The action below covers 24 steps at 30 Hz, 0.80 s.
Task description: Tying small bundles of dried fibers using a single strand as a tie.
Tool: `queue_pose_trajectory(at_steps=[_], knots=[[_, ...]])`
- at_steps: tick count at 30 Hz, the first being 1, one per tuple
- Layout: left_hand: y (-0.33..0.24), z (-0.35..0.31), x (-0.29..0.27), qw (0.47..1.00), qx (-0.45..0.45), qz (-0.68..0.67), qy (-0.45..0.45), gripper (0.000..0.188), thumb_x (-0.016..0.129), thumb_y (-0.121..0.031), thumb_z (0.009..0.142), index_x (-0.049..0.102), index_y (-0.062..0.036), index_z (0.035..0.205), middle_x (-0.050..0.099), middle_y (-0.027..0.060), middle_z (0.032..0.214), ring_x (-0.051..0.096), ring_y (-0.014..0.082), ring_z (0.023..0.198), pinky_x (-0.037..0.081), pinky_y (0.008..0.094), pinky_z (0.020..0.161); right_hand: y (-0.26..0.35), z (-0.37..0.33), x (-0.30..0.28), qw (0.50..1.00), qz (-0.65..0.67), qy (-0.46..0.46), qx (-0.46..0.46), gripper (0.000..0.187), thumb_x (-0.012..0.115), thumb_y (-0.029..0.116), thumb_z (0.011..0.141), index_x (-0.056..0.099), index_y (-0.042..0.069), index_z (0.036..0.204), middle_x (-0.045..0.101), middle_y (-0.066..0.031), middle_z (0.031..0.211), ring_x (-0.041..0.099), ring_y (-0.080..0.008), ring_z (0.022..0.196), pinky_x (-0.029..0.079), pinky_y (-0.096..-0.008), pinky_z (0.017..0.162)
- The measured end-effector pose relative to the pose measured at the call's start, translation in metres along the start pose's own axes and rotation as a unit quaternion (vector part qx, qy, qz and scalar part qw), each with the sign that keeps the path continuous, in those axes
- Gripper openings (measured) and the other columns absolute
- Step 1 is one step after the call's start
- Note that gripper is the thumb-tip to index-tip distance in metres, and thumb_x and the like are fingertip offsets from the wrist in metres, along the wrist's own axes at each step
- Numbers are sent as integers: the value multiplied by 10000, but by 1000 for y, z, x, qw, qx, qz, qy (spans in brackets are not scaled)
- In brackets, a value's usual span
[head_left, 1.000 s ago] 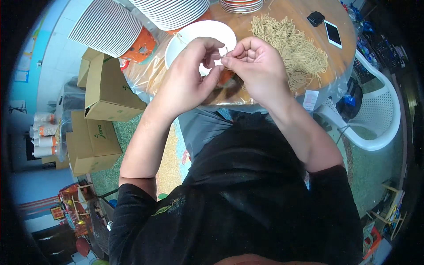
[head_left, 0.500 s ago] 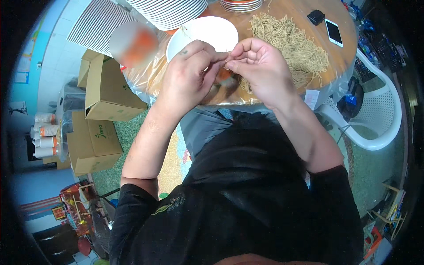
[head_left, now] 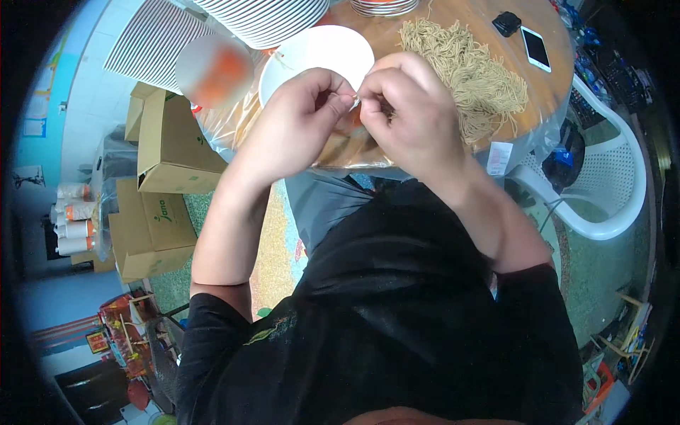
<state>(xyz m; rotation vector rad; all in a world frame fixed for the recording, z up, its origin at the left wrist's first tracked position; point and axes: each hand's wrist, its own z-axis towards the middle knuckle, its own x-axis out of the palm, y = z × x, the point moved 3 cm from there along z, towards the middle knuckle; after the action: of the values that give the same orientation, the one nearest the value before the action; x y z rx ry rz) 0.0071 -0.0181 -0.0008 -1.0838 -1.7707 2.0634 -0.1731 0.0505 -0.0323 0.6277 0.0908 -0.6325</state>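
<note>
My left hand (head_left: pixel 297 120) and my right hand (head_left: pixel 414 117) meet fingertip to fingertip over the near edge of the table. Both are closed in a pinch. A small piece of thin, light-coloured string (head_left: pixel 355 99) shows between them; most of it is hidden by the fingers. Just beyond my left hand is a round white plate (head_left: pixel 312 49) with a thin strand lying at its left side. A heap of tan strings (head_left: pixel 464 78) lies in a tangle to the right, close to my right hand.
Stacks of white-rimmed plates (head_left: pixel 262 18) stand at the back, with a blurred white-and-orange round thing (head_left: pixel 214 71) on the left. A phone (head_left: pixel 535 49) and a small black object (head_left: pixel 506 24) lie at the far right. Cardboard boxes (head_left: pixel 152 230) stand left, a white plastic chair (head_left: pixel 623 163) right.
My right hand has turned so its back faces up, fingers curled in. My left hand has rolled, its thumb and forefinger now showing. Both remain pinched together near the plate.
</note>
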Motion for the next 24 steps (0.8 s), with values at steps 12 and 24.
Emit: queue_pose_trajectory(at_steps=[12, 24], knots=[[-7, 16, -14, 999, -41, -7, 14, 140, 736, -155, 1100, 791, -38, 1156, 749, -41, 989, 596, 45, 835, 463, 242, 753, 7, -23, 8, 998, 16, -50, 38, 165, 861, 29, 853, 771, 67, 985, 719, -86, 987, 734, -285, 856, 592, -412, 747], [-13, 16, -12, 998, -60, -27, 15, 149, 750, -152, 1092, 790, -31, 1169, 771, -22, 1006, 648, 52, 867, 489, 240, 766, -5, -17, 13, 990, 8, -53, 130, 117, 889, 115, 890, 814, 51, 954, 730, -78, 982, 736, -269, 813, 590, -408, 725]])
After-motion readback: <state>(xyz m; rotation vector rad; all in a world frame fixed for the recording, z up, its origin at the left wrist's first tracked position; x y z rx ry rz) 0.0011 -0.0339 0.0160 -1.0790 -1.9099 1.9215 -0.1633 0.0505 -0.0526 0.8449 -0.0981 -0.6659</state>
